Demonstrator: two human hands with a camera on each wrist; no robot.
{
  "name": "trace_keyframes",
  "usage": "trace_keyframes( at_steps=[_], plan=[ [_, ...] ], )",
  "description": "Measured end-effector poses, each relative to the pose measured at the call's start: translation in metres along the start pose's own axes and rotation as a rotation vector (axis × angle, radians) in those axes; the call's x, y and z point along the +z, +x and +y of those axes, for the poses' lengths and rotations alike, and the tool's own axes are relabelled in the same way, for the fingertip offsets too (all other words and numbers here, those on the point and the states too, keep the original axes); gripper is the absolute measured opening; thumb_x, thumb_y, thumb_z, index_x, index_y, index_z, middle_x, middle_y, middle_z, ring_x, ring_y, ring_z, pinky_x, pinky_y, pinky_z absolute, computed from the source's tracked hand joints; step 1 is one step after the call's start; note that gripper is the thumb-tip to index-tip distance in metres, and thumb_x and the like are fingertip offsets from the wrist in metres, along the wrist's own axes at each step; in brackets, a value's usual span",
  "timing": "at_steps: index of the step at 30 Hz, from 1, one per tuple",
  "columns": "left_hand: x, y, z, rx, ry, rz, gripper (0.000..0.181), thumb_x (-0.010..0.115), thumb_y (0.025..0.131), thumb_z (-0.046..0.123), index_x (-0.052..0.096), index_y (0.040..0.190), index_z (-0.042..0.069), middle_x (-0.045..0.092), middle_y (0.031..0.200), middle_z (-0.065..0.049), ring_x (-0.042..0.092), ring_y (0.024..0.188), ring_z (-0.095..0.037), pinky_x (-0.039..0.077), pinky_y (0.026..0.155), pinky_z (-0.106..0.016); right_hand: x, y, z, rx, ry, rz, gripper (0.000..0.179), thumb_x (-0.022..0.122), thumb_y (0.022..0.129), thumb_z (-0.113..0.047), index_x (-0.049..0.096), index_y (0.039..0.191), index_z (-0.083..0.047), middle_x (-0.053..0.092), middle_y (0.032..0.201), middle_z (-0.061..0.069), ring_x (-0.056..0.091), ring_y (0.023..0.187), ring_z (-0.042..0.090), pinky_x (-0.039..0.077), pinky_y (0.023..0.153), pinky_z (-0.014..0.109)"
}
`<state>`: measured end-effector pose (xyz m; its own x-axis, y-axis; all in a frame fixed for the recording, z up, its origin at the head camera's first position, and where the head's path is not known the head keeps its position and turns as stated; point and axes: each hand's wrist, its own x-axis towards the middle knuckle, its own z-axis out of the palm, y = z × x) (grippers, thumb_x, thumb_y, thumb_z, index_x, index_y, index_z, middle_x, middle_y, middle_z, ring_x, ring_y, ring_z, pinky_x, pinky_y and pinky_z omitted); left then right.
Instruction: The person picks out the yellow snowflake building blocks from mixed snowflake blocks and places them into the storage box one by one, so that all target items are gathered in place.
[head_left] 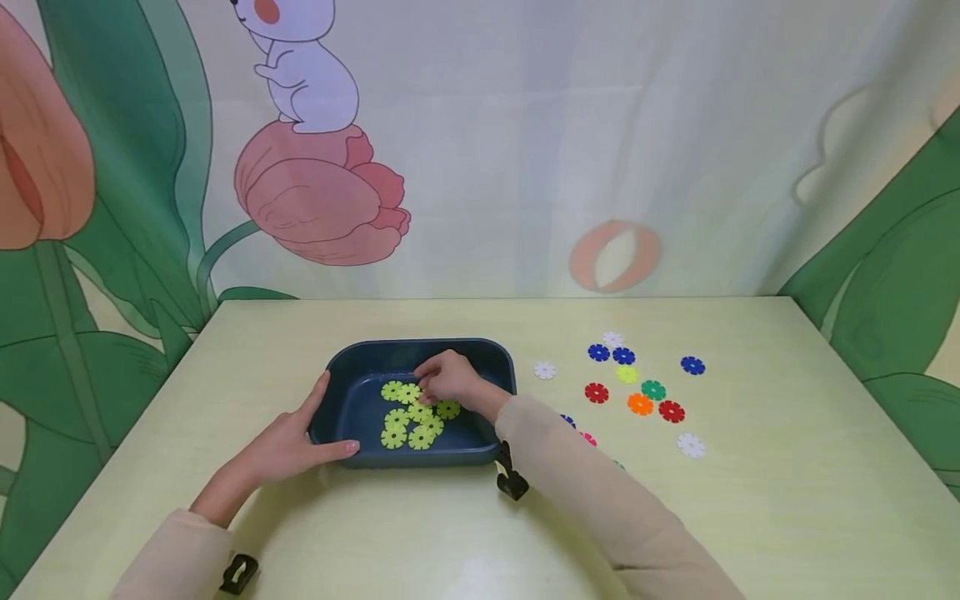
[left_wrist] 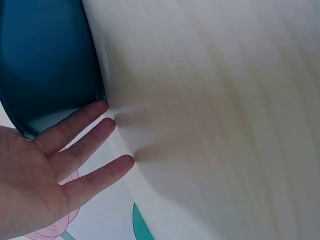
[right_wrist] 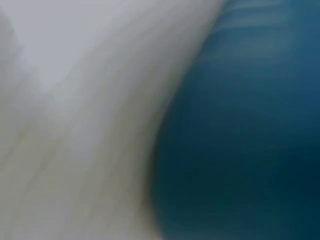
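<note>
A dark blue rectangular tray (head_left: 420, 458) stands on the table with several yellow-green notched plastic discs (head_left: 394, 419) lying inside. My left hand (head_left: 285, 446) rests at the tray's left end, its thumb along the front rim. In the left wrist view, the fingers of that left hand (left_wrist: 37, 170) are straight and spread beside the blue tray (left_wrist: 50, 55). My right hand (head_left: 453, 379) reaches into the tray, with bent fingers low over the discs. Whether it pinches one is hidden. The right wrist view holds only the blurred tray side (right_wrist: 240, 125) and tabletop.
Right of the tray, loose discs of several colours lie scattered on the table (head_left: 787, 500), among them an orange disc (head_left: 640, 404), a green disc (head_left: 653, 390) and a yellow disc (head_left: 626, 375). The right sleeve (head_left: 592, 492) partly covers some. A printed curtain (head_left: 510, 167) hangs behind.
</note>
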<state>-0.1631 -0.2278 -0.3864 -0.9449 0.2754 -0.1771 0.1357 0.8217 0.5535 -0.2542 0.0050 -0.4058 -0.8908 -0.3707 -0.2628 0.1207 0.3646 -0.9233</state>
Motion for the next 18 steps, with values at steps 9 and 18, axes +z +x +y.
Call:
trace_keyframes(
  at_steps=[9, 18],
  plan=[
    [0.001, 0.0, 0.001, 0.004, 0.012, 0.006, 0.11, 0.064, 0.076, 0.055, -0.007, 0.146, 0.007, 0.026, 0.135, -0.039, 0.039, 0.118, -0.049, 0.039, 0.088, -0.054, -0.005, -0.009, -0.006, -0.103, 0.011, -0.017, 0.029, 0.053, 0.084, 0.012, 0.058, 0.112, 0.01, 0.057, 0.087, 0.015, 0.063, 0.08, 0.033, 0.053, 0.067, 0.034],
    [0.002, 0.0, -0.001, -0.001, 0.009, 0.003, 0.11, 0.063, 0.077, 0.056, -0.008, 0.146, 0.008, 0.023, 0.137, -0.038, 0.035, 0.119, -0.05, 0.038, 0.089, -0.056, -0.03, -0.031, -0.016, -0.227, -0.009, -0.055, 0.029, 0.057, 0.088, -0.002, 0.057, 0.116, 0.007, 0.061, 0.097, 0.025, 0.06, 0.088, 0.04, 0.05, 0.076, 0.043]
  ],
)
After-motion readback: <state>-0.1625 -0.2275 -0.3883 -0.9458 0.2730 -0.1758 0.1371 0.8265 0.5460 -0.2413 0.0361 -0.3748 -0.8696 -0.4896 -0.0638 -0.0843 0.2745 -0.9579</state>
